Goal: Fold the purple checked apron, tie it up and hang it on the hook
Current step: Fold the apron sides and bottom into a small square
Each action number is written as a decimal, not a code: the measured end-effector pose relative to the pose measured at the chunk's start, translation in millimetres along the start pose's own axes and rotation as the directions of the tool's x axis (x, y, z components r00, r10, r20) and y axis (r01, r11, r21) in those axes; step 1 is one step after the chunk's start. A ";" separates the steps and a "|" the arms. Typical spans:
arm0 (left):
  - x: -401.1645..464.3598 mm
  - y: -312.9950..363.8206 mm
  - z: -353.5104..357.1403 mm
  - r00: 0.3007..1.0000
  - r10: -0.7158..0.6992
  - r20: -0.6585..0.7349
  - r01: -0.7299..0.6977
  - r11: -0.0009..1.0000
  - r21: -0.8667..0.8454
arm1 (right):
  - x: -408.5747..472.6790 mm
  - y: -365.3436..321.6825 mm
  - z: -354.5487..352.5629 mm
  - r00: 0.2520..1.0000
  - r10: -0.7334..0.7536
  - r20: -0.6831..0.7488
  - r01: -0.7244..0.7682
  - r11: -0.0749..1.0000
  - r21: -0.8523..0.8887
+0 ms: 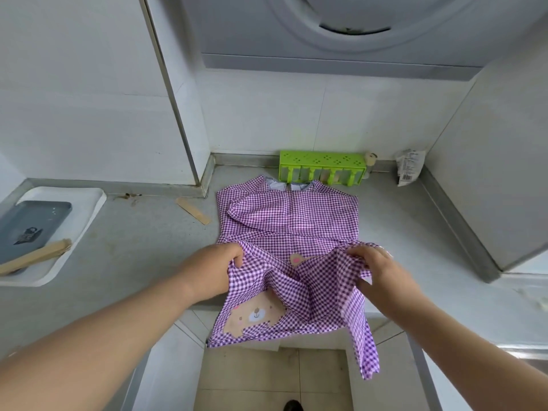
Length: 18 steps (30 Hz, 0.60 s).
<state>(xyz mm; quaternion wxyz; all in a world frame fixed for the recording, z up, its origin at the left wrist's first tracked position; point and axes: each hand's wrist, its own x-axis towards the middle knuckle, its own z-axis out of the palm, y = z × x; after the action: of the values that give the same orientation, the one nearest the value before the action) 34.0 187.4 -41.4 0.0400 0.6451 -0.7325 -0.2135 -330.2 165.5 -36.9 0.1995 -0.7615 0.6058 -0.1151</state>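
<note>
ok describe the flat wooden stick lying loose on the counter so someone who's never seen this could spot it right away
Start from the grey countertop and find the purple checked apron spread out on it. Just to the left of the apron's upper part, near the back wall's corner, lies the flat wooden stick, pale and angled. Unlike the other wooden piece, it lies on the bare counter, not on the white tray.

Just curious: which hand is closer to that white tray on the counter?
Left. The left hand grips the purple checked apron on the side toward the white tray; the right hand grips it on the far side.
</note>
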 end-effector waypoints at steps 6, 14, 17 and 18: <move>3.6 1.5 0.5 0.999 -0.050 0.009 0.049 0.995 0.087 | 0.2 14.6 7.9 1.000 -0.017 0.001 0.017 0.976 -0.216; 13.4 4.5 3.8 0.966 -0.257 0.003 0.256 0.966 0.040 | 5.5 13.1 1.6 0.988 -0.139 -0.074 0.117 0.962 -0.248; 17.8 -3.4 10.2 0.967 -0.199 -0.159 0.227 0.957 0.182 | 6.6 17.0 5.1 0.991 -0.127 -0.037 0.117 0.971 -0.209; 18.1 -5.6 10.9 0.968 -0.141 -0.208 0.185 0.960 0.209 | 6.5 20.0 7.6 0.989 -0.147 -0.027 0.138 0.968 -0.209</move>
<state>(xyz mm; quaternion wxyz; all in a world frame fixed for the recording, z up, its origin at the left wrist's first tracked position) 32.6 172.5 -57.2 0.0181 0.7213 -0.6890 -0.0683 -343.0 156.7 -53.0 0.0979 -0.8170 0.5624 -0.0818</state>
